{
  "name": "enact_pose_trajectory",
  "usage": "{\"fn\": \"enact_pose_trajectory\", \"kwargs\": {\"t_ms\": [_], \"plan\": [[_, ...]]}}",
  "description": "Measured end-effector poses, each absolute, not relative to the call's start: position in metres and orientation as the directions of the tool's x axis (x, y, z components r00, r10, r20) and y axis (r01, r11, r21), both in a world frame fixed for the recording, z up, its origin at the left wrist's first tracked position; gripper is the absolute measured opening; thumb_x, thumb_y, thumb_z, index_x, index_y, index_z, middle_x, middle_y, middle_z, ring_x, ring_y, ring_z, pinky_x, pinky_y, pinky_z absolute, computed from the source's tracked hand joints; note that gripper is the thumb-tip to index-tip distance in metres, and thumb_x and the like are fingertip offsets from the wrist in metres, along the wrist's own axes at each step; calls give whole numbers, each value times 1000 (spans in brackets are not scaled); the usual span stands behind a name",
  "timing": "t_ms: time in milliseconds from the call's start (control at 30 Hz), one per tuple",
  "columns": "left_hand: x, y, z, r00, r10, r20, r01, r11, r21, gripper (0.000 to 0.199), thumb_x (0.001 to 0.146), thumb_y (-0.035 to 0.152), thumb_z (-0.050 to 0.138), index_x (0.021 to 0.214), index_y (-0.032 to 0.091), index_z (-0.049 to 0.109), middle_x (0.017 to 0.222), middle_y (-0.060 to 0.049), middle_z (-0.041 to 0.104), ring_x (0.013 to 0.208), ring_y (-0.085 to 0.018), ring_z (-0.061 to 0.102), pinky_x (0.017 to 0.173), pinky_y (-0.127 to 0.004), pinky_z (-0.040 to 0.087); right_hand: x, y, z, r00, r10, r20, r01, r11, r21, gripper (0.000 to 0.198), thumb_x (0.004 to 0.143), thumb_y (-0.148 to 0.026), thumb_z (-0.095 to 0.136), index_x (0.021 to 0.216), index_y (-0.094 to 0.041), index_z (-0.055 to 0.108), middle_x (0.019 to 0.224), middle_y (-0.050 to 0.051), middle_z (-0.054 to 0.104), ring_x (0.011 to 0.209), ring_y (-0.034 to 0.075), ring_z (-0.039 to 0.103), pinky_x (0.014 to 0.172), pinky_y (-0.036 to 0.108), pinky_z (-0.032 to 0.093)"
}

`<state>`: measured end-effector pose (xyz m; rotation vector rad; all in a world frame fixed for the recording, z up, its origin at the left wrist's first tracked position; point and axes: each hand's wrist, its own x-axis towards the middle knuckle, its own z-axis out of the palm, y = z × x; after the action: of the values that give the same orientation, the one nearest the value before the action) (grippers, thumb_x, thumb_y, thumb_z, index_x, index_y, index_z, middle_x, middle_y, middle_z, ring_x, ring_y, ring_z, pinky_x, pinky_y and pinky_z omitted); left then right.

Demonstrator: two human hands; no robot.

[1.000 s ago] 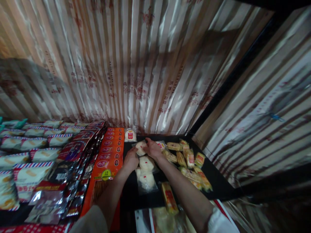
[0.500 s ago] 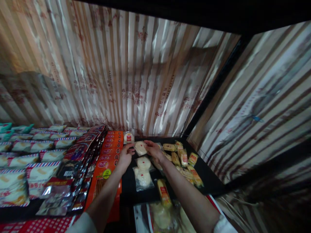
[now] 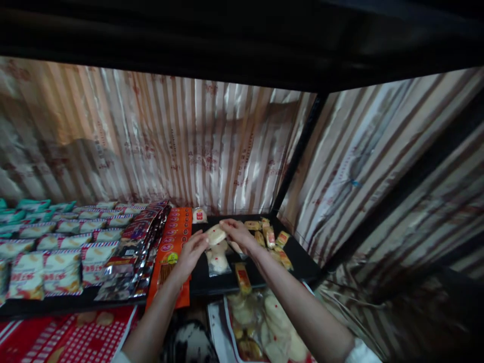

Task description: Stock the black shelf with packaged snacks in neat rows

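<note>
Between my two hands is a pale round wrapped cake (image 3: 217, 235) with a small red mark, tilted above the black shelf (image 3: 223, 283). My left hand (image 3: 192, 253) has its fingertips closed on the cake's left edge. On the far right edge, my right hand (image 3: 239, 235) grips it with bent fingers. Below them lie more wrapped round cakes (image 3: 218, 263), partly covered by the held one. Another round cake with a red label (image 3: 199, 215) stands at the shelf's back. A long yellow wrapped pastry (image 3: 242, 278) lies near the front edge.
Several yellow wrapped pastries (image 3: 269, 236) lie to the right. Orange snack packets (image 3: 177, 229), dark shiny packets (image 3: 138, 242) and rows of white bags (image 3: 62, 272) fill the left. Below the shelf is an opened bag of round cakes (image 3: 278, 327). A black post (image 3: 298, 156) rises behind.
The view has tipped up and shifted, showing more of the dark overhead shelf. The held cake has come closer over the lower cakes and tilted, with both hands still on it.
</note>
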<state>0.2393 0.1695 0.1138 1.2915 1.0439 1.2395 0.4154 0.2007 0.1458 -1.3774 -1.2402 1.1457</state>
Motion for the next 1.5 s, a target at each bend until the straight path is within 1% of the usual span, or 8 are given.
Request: {"fn": "enact_pose_trajectory", "kwargs": {"t_ms": [167,333,633,767,1000,1200,1367,1500], "plan": [[235,136,121,166,986,16,-203,18,979,45,67,41,72,104,17,64,113,-9,65,108,-23,57,99,-35,39,409,168,184,-158,986,-52,149,-28,-988,43,76,-56,57,78,-14,65,74,2,65,69,11,58,62,20,44],[231,126,121,220,975,-29,-402,118,908,39,64,40,75,91,13,68,102,-10,69,95,-21,64,93,-33,46,412,151,197,-310,950,-41,271,47,-961,27,66,-35,73,82,-14,67,74,0,68,70,11,60,67,21,45],[207,120,137,261,963,-70,-376,168,911,41,65,38,74,94,12,64,80,-7,69,63,-12,63,55,-20,44,403,146,191,-108,991,-85,368,-40,-929,19,75,-33,65,67,-16,65,48,-4,59,43,8,53,39,16,36],[201,121,136,171,977,-124,-343,177,923,43,64,32,74,101,14,62,79,-5,68,58,-9,61,47,-17,35,395,140,184,-3,988,-155,179,-152,-972,18,75,-27,67,64,-14,62,49,-3,60,40,7,52,32,14,31],[211,127,126,155,983,-100,-387,154,909,49,63,29,75,108,18,59,99,-7,67,79,-14,64,61,-21,46,372,133,144,103,944,-314,-285,-275,-918,23,86,-19,55,64,-13,56,47,-2,58,37,4,51,35,9,39],[229,140,110,10,988,-153,-409,144,901,46,63,25,74,105,19,57,85,-2,67,74,-12,63,63,-22,49,351,129,116,137,894,-426,-506,-306,-806,17,85,-19,56,69,-14,57,60,0,63,47,4,58,48,10,49],[231,155,101,-39,985,-168,-343,145,928,28,63,26,71,86,15,60,86,-4,68,70,-11,62,60,-20,46,351,131,95,132,879,-458,-446,-360,-819,12,83,-23,56,74,-14,56,65,1,62,48,5,58,37,10,38],[228,175,95,-49,986,-161,-275,142,951,31,62,27,70,90,15,62,85,-4,68,68,-11,62,58,-20,44,369,146,81,316,904,-287,-150,-251,-956,24,77,-26,61,99,-17,56,78,2,65,52,9,58,38,15,38]]}}
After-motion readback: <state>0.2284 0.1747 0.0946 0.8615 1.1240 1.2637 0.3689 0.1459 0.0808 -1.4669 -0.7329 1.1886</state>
